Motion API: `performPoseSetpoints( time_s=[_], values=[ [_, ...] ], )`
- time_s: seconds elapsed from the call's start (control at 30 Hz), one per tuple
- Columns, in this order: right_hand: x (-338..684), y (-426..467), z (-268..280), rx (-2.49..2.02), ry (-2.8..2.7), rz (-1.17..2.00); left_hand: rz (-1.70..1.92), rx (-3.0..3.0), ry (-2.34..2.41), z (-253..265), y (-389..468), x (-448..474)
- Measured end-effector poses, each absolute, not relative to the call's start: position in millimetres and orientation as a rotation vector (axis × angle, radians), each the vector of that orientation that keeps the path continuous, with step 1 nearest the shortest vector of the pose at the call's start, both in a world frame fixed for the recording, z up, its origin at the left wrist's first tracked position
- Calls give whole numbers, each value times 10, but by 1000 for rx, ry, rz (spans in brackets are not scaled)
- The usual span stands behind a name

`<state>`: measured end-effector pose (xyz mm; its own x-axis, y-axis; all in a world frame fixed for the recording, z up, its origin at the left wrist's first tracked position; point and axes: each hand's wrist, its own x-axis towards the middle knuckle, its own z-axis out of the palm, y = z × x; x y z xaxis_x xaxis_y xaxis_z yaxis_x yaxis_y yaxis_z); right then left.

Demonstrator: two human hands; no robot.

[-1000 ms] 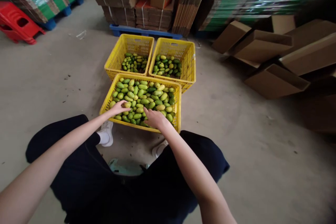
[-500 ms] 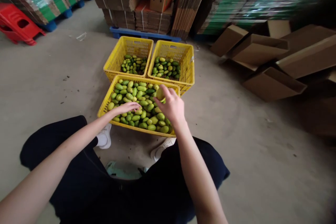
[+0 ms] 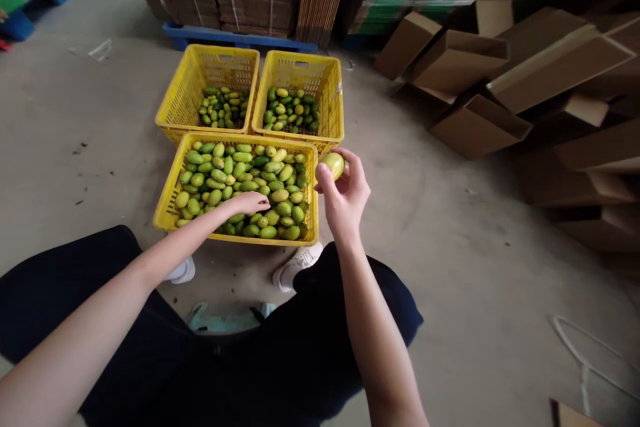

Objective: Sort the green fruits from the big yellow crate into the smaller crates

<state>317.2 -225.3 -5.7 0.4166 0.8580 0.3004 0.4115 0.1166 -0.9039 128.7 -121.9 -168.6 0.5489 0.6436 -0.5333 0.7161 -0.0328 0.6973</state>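
The crates (image 3: 173, 190) are yellow latticed plastic. The fruit (image 3: 333, 164) has smooth, slightly glossy skin. The boxes (image 3: 477, 125) are matt brown cardboard; the floor (image 3: 450, 267) is rough grey concrete.

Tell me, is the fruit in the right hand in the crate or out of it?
Out. The right hand holds the yellowish fruit beside the near crate.

Concrete floor (image 3: 80, 133) bears three yellow crates (image 3: 173, 183), scattered cardboard boxes (image 3: 477, 127)
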Motion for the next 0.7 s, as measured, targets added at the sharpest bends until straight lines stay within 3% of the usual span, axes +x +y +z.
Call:
performPoseSetpoints(
  time_s=[0.4, 0.6, 0.7],
  values=[
    [3130, -2267, -8, -1446, -1128, 641, -308, 1951, 1229, -1989, -1672, 1689],
    [3168, -2230, 17, -1334, -971, 842, -116, 2000, 1197, -1622, -1654, 1376],
    [3135, -2190, -2, -1284, -867, 910, 163, 1848, 1139, -1199, -1556, 1234]
  ],
)
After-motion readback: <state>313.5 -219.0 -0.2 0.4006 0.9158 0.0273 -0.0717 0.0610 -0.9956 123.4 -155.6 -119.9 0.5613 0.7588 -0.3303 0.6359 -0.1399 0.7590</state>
